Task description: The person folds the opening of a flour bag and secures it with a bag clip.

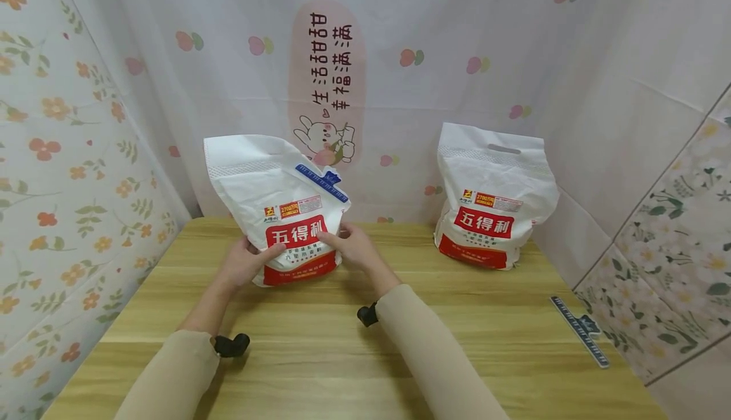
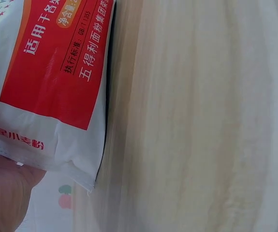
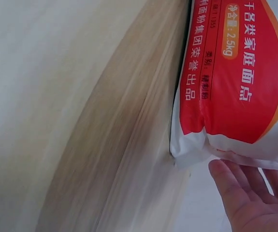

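Note:
In the head view a white and red flour bag (image 1: 302, 258) stands leaning a little on the table's left half. A blue sealing clip (image 1: 322, 182) sits across its upper right corner; the top left part of the bag stands up. My left hand (image 1: 245, 262) grips the bag's lower left side, thumb on the front. On the opposite side my right hand (image 1: 354, 247) holds it, thumb on the front and the other fingers partly hidden behind. The wrist views show the flour bag's red lower front (image 2: 56, 63) and the right fingers (image 3: 230, 179) at its side.
A second flour bag (image 1: 485, 217) stands at the table's back right, its handle slot on top. Near the right edge of the wooden table (image 1: 320, 356) lies another sealing clip (image 1: 579, 331). Patterned curtains (image 1: 400, 90) hang behind and at the sides.

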The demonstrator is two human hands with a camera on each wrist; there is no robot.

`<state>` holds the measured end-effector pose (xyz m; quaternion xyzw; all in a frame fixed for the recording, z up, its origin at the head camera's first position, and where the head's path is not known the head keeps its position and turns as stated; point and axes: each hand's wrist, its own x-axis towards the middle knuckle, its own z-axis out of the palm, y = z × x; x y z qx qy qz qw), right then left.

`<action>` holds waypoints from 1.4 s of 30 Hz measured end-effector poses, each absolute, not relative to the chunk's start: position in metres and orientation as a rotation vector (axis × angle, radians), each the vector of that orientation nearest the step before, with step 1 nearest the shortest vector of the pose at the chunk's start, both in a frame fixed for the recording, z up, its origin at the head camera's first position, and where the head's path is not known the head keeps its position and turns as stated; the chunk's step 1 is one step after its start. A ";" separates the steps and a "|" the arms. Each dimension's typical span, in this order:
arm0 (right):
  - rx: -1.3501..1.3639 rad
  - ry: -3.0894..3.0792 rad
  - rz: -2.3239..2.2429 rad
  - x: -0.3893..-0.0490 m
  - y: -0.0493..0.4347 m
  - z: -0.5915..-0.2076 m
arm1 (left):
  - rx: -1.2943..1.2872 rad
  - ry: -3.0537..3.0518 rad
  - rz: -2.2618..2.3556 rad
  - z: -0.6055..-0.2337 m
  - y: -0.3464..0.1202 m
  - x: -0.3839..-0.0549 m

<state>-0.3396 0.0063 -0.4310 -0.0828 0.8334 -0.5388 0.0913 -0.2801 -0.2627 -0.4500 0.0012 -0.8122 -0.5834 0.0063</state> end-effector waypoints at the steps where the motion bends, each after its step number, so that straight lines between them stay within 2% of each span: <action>1: -0.232 2.478 -1.597 -0.341 0.004 -0.431 | 0.018 -2.537 -1.828 -0.450 -0.264 -0.281; 26: -0.049 2.543 -1.652 -0.368 -0.031 -0.434 | 0.094 -2.494 -1.812 -0.455 -0.284 -0.312; 42: -0.081 2.505 -1.716 -0.371 -0.057 -0.431 | 0.155 -2.352 -1.809 -0.453 -0.294 -0.317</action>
